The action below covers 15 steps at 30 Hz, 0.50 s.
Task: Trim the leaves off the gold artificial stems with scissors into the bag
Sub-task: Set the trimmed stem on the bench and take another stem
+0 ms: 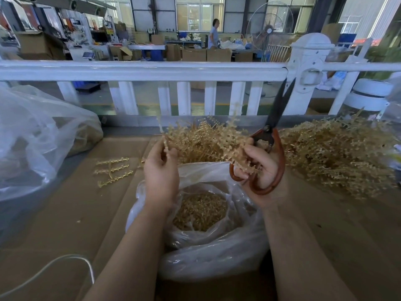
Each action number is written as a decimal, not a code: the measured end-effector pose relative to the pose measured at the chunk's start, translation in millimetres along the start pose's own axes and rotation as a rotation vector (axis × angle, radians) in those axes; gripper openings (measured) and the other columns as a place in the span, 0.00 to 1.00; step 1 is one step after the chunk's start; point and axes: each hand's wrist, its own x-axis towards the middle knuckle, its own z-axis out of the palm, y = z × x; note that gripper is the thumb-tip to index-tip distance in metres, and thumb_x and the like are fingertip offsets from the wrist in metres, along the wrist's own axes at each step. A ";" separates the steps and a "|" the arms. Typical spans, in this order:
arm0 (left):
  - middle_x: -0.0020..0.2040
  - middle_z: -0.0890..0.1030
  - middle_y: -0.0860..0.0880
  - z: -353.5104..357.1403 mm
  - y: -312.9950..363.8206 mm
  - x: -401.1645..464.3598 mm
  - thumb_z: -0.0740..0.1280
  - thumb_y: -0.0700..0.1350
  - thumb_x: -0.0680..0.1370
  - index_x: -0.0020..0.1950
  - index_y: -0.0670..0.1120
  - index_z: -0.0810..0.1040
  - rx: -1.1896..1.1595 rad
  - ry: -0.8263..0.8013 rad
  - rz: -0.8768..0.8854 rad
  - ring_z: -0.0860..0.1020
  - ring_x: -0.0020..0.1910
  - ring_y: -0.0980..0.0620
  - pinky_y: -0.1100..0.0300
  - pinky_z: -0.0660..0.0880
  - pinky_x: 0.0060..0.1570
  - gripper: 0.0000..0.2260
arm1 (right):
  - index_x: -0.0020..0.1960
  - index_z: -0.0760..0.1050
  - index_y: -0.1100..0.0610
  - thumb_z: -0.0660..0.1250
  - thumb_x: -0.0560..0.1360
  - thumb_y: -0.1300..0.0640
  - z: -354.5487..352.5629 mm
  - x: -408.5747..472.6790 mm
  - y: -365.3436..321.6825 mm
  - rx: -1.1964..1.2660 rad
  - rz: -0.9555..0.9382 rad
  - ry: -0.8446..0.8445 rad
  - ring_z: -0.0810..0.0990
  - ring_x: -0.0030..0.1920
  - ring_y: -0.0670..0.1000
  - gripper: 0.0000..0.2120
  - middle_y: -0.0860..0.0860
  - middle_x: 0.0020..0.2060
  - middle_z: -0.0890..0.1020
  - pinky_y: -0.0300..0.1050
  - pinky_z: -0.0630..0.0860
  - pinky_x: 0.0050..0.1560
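The left hand (161,168) pinches one end of a spiky gold plastic stem (201,142), holding it over the open clear plastic bag (208,246) of gold trimmings at the cardboard-covered table's (65,213) near edge, likely so cuttings drop in. The right hand (260,168) grips the brown-handled black scissors (269,146), blades slightly apart and pointing up, its fingers also steadying the stem. Untrimmed gold stems (338,153) pile toward the table's far right.

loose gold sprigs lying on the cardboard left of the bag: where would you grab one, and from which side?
Probably by the bare thin stem end, not the studded length. The three gold sprigs lie flat and roughly parallel on the cardboard, apart from the bag, so come from above with a pinch across the stem. The left hand is nearest; the right hand holds the scissors.
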 end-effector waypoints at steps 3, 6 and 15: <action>0.71 0.71 0.58 -5.9 -1.1 0.1 0.64 0.35 0.80 0.78 0.51 0.63 -0.139 -0.349 -0.048 0.72 0.65 0.65 0.64 0.68 0.67 0.29 | 0.44 0.80 0.56 0.67 0.75 0.67 -2.0 -2.3 1.8 0.014 0.076 -0.048 0.74 0.29 0.45 0.08 0.48 0.37 0.79 0.36 0.67 0.23; 0.79 0.57 0.57 -4.1 -6.1 -3.4 0.67 0.40 0.79 0.80 0.56 0.57 0.138 -0.513 0.029 0.57 0.77 0.58 0.49 0.56 0.77 0.33 | 0.46 0.78 0.56 0.70 0.73 0.64 -0.8 -2.8 3.7 -0.083 0.105 -0.049 0.71 0.29 0.46 0.04 0.51 0.37 0.77 0.36 0.65 0.25; 0.67 0.76 0.54 1.3 1.6 -14.0 0.51 0.68 0.79 0.65 0.52 0.78 0.171 -0.369 0.144 0.70 0.70 0.51 0.39 0.63 0.70 0.29 | 0.45 0.78 0.56 0.71 0.71 0.64 4.7 -5.7 6.5 -0.241 0.045 -0.020 0.82 0.40 0.46 0.06 0.52 0.41 0.83 0.33 0.72 0.30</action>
